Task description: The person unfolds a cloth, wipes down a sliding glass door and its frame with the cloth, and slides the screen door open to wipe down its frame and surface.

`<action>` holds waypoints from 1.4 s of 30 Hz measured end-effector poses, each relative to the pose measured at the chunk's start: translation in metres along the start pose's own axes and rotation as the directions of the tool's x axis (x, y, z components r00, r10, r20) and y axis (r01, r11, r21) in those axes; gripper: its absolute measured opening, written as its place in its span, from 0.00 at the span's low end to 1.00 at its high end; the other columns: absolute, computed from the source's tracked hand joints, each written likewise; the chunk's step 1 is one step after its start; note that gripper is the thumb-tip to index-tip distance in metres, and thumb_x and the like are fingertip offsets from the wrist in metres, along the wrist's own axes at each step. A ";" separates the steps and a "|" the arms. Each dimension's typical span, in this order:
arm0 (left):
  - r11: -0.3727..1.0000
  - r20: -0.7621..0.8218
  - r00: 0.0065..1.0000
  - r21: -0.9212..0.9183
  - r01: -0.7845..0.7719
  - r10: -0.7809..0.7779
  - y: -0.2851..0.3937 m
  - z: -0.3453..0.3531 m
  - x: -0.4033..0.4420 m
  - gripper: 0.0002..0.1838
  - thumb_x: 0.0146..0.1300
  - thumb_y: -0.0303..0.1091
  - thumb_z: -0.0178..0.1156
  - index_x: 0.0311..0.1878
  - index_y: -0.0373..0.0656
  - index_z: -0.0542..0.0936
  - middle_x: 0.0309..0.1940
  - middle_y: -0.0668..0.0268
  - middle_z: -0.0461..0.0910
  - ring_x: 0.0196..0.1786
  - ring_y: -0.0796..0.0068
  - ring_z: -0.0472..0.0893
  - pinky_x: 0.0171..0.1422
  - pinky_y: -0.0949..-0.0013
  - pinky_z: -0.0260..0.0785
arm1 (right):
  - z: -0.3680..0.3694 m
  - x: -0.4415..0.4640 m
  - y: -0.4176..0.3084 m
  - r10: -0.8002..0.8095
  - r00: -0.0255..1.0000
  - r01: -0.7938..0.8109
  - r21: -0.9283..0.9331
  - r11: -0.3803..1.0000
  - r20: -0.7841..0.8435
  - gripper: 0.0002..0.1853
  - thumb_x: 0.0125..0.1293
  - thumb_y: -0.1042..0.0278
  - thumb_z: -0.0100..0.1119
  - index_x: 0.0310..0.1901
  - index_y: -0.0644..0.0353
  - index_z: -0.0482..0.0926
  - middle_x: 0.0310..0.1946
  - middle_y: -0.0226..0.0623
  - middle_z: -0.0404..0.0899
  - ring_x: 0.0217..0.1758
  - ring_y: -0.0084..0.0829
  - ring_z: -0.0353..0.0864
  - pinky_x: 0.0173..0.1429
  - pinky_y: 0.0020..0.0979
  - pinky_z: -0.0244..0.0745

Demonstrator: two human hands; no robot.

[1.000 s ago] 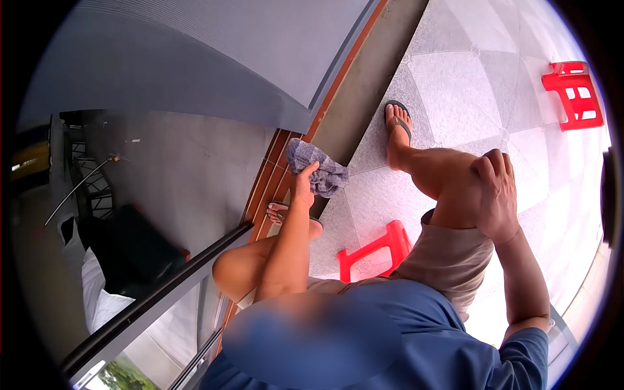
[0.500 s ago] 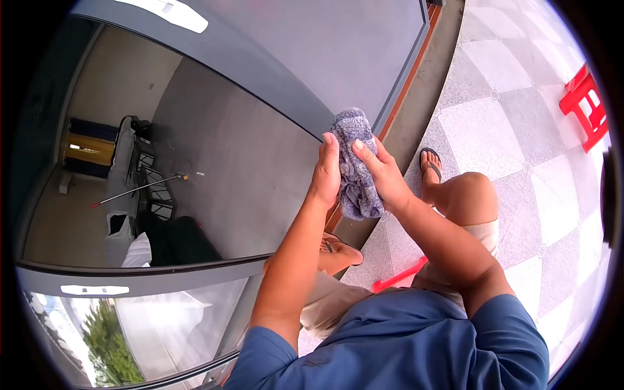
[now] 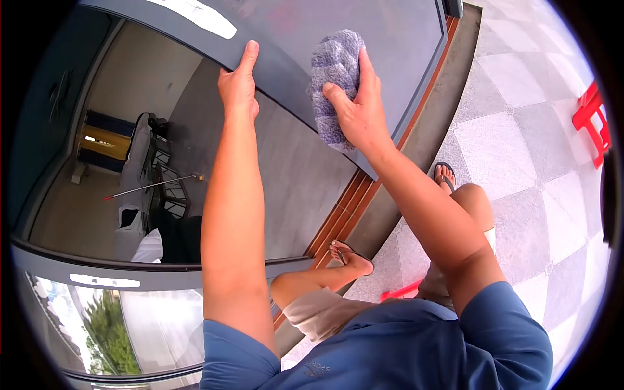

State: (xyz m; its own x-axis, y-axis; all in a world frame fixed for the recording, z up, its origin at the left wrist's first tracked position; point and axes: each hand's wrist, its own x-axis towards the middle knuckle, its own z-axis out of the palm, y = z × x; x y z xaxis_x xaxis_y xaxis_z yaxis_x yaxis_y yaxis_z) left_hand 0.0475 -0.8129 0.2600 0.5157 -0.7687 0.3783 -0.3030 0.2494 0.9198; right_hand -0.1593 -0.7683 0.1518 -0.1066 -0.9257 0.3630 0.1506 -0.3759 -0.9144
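My right hand (image 3: 364, 114) grips a folded, fuzzy purple-grey cloth (image 3: 336, 88), thumb on its near face and fingers along its right side. The cloth is up against or just in front of the grey-framed sliding door panel (image 3: 286, 62); whether it touches the glass I cannot tell. My left hand (image 3: 240, 88) is wrapped round the edge of that door's frame, thumb lying up along the front and fingers curled behind, partly hidden. A white handle plate (image 3: 198, 16) sits on the frame above my left hand.
Brown sliding tracks (image 3: 344, 211) run along the sill at my feet. Through the doorway lie a long-handled stick (image 3: 153, 186) and dark furniture. A red plastic stool (image 3: 591, 123) stands on the tiled floor (image 3: 494, 146) at right. Another framed pane (image 3: 162, 325) is at lower left.
My hands have parted. The left let go of the cloth and took hold of the door frame's edge; the right carried the cloth upward and left to the door panel.
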 end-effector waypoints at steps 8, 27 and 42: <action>0.920 -0.146 0.940 -0.204 -0.334 0.309 -0.024 0.029 -0.003 0.18 0.65 0.26 0.77 0.55 0.29 0.85 0.51 0.58 0.88 0.50 0.69 0.87 0.58 0.65 0.83 | 0.108 -0.013 0.074 -0.132 0.977 0.134 -0.004 0.991 -0.170 0.43 0.65 0.69 0.73 0.81 0.50 0.65 0.59 0.52 0.69 0.53 0.54 0.81 0.56 0.46 0.82; 0.938 -0.210 0.915 0.112 -0.328 0.345 -0.040 0.011 0.003 0.24 0.67 0.47 0.73 0.57 0.39 0.85 0.58 0.60 0.84 0.57 0.59 0.84 0.60 0.55 0.82 | 0.013 -0.149 0.415 0.846 0.365 -0.915 -0.317 0.249 -0.390 0.36 0.74 0.61 0.60 0.81 0.58 0.64 0.66 0.63 0.72 0.62 0.62 0.82 0.67 0.54 0.78; 0.971 -0.205 0.950 0.089 -0.223 0.237 -0.038 0.003 0.003 0.29 0.70 0.50 0.71 0.64 0.39 0.81 0.65 0.60 0.80 0.64 0.57 0.80 0.69 0.52 0.76 | 0.053 -0.132 0.324 0.578 0.793 -0.609 -0.192 0.770 -0.193 0.44 0.61 0.74 0.70 0.78 0.33 0.67 0.57 0.49 0.67 0.52 0.59 0.83 0.55 0.51 0.82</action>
State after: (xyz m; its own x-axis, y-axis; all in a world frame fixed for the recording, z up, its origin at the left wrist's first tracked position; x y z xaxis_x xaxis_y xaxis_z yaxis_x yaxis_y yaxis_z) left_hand 0.0579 -0.8260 0.2262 0.5821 -0.5504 0.5985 -0.4804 0.3610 0.7993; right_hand -0.0444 -0.7704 -0.1832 -0.1870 -0.9428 -0.2759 -0.0083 0.2824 -0.9593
